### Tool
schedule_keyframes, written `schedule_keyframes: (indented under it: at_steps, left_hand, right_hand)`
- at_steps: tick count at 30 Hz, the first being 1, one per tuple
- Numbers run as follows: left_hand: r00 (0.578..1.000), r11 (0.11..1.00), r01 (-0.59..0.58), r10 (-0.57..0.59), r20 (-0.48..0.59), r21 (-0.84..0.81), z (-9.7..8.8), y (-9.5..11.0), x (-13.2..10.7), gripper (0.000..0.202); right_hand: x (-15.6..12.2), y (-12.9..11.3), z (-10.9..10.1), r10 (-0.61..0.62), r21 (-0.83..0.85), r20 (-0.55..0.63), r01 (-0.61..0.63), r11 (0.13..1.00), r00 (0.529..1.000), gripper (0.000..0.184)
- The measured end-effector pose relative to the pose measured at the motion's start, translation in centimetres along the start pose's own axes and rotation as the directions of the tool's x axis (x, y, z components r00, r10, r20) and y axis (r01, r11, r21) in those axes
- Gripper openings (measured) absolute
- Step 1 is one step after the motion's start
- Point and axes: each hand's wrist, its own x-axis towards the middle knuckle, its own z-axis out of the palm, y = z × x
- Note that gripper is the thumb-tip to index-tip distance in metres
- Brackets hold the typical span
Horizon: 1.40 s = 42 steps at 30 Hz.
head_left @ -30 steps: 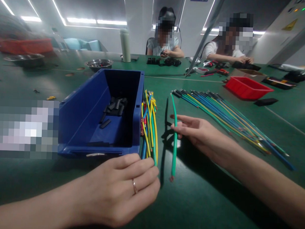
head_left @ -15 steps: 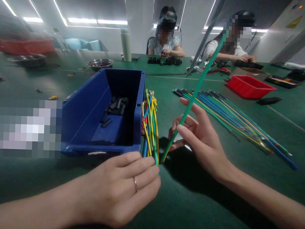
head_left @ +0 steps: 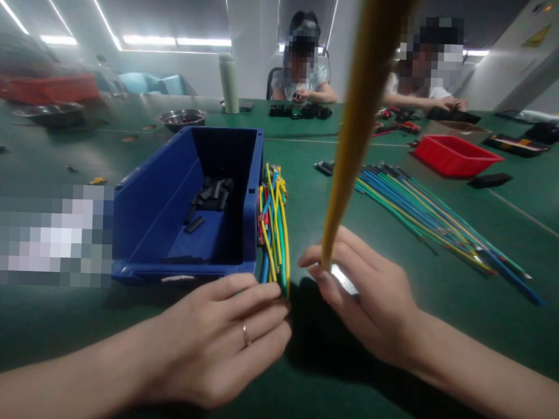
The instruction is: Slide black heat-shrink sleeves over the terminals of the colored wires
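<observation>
Head view. The right hand (head_left: 372,298) pinches the lower end of a yellow wire (head_left: 354,132) between thumb and fingers; the wire rises steeply, its upper part blurred and cut by the frame's top edge. The left hand (head_left: 224,342), fingers nearly together, lies over the near ends of a mixed wire bundle (head_left: 281,240); whether it grips them cannot be told. The bundle lies along the right side of a blue bin (head_left: 160,211) containing short black pieces (head_left: 214,192). To the right, other wires (head_left: 408,208) fan diagonally across the green table (head_left: 323,388), nearer than a red tray (head_left: 446,163). Two co-workers sit at the far edge.
</observation>
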Motion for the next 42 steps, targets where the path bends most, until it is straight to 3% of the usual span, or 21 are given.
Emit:
schedule_keyframes:
  at_steps: [4,8,12,17,20,25,34,42]
  left_hand:
    - [1.000,1.000,0.009,-0.009,-0.015,0.015,-0.3,-0.2,0.2,0.054]
    - [0.999,0.999,-0.033,0.033,-0.014,-0.018,-0.3,-0.5,0.2,0.054]
    - [0.996,0.996,-0.065,0.061,-0.059,-0.063,0.2,-0.3,-0.7,0.041]
    - [0.981,0.978,0.176,-0.166,-0.097,0.112,-0.3,-0.3,-2.1,0.032]
    - [0.972,0.950,0.220,-0.195,-0.128,0.221,-0.8,-1.0,-1.9,0.021]
    - [0.957,0.939,0.275,-0.247,-0.150,0.208,-1.2,-1.4,-1.3,0.007]
    - [0.948,0.949,0.284,-0.257,-0.186,0.138,-0.9,-1.6,-1.8,0.008]
    - [0.962,0.964,0.233,-0.211,-0.173,0.124,-0.9,-1.8,-1.8,0.009]
  right_hand:
    - [0.0,0.0,-0.1,0.036,-0.064,0.178,-0.025,0.998,0.983,0.023]
    - [-0.2,0.3,-0.1,-0.050,-0.209,0.278,0.111,0.971,0.959,0.039]
    - [-0.3,0.6,-0.1,-0.139,-0.330,0.241,0.216,0.919,0.960,0.045]
    - [-0.5,0.6,-0.1,-0.130,-0.372,0.247,0.218,0.902,0.960,0.048]
    - [-0.5,0.7,0.0,-0.109,-0.384,0.259,0.206,0.900,0.960,0.050]
    - [-0.2,0.7,0.2,-0.101,-0.414,0.250,0.200,0.888,0.963,0.054]
    - [-0.2,-0.2,0.5,-0.202,-0.382,0.241,0.284,0.879,0.949,0.033]
    - [0.2,0.0,0.1,-0.258,-0.365,0.245,0.335,0.869,0.935,0.029]
